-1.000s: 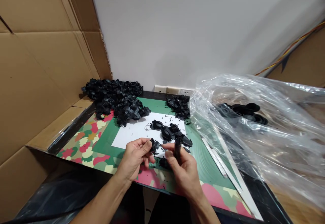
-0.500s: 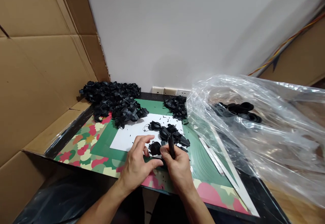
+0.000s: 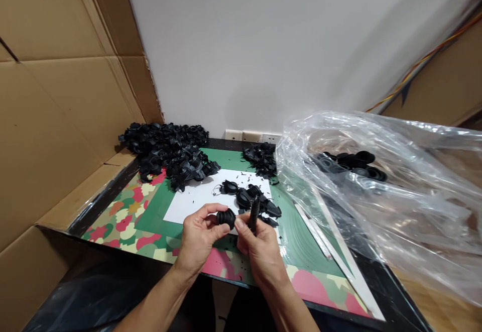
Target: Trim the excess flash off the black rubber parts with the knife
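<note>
My left hand (image 3: 199, 236) is closed on a black ribbed rubber bellows (image 3: 226, 218), thumb in front and fingers behind. In my right hand (image 3: 263, 249) a dark pen-like tool (image 3: 255, 215) points upward; its working end is hidden. That hand's thumb and fingertips also meet the right edge of the bellows. Just beyond the hands, several more black rubber pieces (image 3: 248, 196) lie on a white sheet (image 3: 176, 210), with small black scraps around them.
A large heap of black ribbed rubber parts (image 3: 169, 146) sits at the back left by a cardboard wall (image 3: 68, 121). A smaller pile of black trimmings (image 3: 261, 158) is at the back. On the right, a clear plastic bag (image 3: 339, 211) holds black rubber parts, beside white strips (image 3: 314, 231).
My left hand has closed around the bellows, which was lying on the sheet near my fingers and is now lifted between both hands. The pen-like tool stays in my right hand.
</note>
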A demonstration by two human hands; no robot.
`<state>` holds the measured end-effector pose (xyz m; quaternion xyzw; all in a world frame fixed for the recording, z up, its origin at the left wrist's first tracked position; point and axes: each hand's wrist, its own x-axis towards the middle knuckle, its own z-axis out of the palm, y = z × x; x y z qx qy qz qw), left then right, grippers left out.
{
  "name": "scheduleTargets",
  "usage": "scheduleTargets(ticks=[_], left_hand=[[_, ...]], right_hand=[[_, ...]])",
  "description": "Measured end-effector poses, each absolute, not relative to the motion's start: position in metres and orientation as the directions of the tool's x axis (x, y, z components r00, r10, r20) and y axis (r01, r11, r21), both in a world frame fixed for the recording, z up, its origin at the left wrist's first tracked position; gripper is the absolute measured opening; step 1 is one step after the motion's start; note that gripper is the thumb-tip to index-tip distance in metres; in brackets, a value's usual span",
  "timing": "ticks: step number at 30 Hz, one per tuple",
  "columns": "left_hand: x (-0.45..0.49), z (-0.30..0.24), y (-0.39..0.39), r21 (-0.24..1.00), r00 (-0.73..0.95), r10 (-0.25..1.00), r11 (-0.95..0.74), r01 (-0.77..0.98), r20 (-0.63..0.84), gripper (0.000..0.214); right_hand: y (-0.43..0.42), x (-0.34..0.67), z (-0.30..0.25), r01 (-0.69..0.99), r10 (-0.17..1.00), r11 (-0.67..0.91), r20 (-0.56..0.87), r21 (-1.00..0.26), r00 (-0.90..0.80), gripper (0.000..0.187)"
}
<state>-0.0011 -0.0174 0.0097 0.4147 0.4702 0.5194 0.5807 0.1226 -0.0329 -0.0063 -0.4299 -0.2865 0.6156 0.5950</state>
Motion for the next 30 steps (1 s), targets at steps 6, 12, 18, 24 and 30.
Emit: scheduleTargets(ticks=[6,12,18,24,30], left_hand=[[-0.001,0.007,-0.017,0.98,-0.012,1.0,-0.01,-0.198,0.008,0.024],[-0.005,0.005,-0.017,0.959,0.017,0.959,-0.282,0.013,0.281,0.012],[-0.011,0.004,-0.016,0.914,0.114,0.928,-0.369,0.169,0.354,0.013],[-0.013,0.001,-0.015,0.969,0.095,0.97,-0.231,0.093,0.222,0.008],[-0.013,0.003,-0.016,0.969,0.103,0.971,-0.225,0.099,0.215,0.008]], right_hand=[[-0.033,0.117,-0.008,-0.563,0.97,-0.184,-0.241,-0.806,0.028,0.045],[-0.035,0.113,-0.007,-0.623,0.972,-0.198,-0.235,-0.757,-0.024,0.04],[-0.037,0.108,-0.007,-0.646,0.962,-0.219,-0.272,-0.731,-0.019,0.041],[-0.037,0.128,-0.009,-0.401,0.964,-0.052,-0.15,-0.915,0.219,0.045],[-0.043,0.155,0.004,-0.124,0.93,0.229,0.179,-0.965,0.32,0.042]])
